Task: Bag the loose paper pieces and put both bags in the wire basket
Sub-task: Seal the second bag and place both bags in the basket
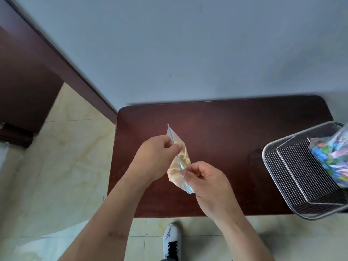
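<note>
Halfway-ish: one full bag (331,159) already in basket (293,178). Left of basket, left hand (156,159) and right hand (205,183) pinch second bag (178,157), looks empty; no loose paper in view.

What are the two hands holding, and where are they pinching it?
A small clear zip bag. The left hand pinches its blue-striped top edge near the far end; the right hand pinches that edge near the near end.
</note>
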